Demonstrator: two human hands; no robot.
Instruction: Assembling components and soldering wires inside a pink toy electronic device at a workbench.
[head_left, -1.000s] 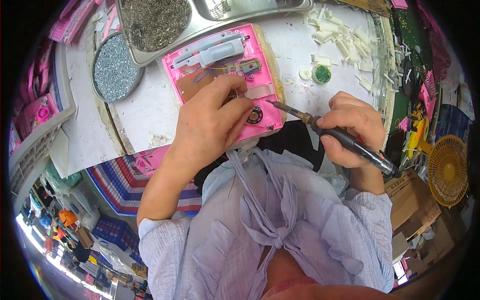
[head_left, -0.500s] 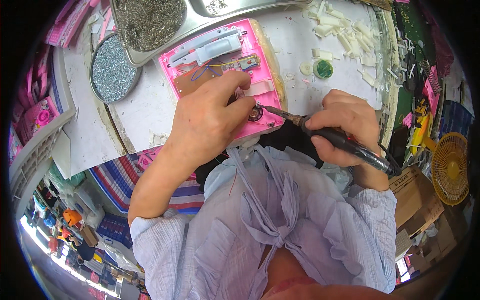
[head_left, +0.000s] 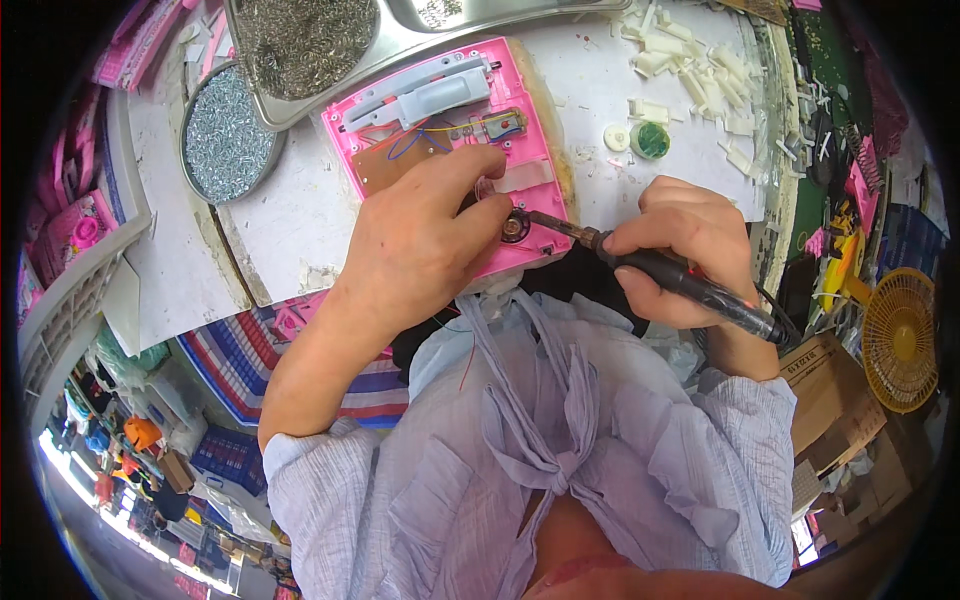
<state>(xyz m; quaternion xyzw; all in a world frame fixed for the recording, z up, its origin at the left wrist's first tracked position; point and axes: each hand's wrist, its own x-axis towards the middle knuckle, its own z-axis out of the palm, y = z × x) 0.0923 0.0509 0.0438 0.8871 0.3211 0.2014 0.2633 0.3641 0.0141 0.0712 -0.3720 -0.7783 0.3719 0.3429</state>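
A pink plastic housing (head_left: 545, 190) lies on the bench with its inside facing up. In it are a grey plastic part (head_left: 445, 93), a brown circuit board (head_left: 385, 168), coloured wires and a small round black speaker (head_left: 514, 228). My left hand (head_left: 425, 220) rests over the housing, thumb and forefinger closed beside the speaker; what they pinch is hidden. My right hand (head_left: 690, 250) grips the dark handle of a soldering iron (head_left: 660, 268). The iron points left, its tip at the speaker's upper edge beside my left thumb.
A round tin of screws (head_left: 228, 135) and a metal tray (head_left: 400, 45) with small metal springs stand at the back left. Loose white plastic parts (head_left: 690, 60) and a green round piece (head_left: 651, 140) lie at the right. A yellow fan (head_left: 900, 340) is far right.
My right hand has shifted slightly left, bringing the soldering iron's tip a little further over the speaker's edge. My left hand keeps nearly the same place on the housing.
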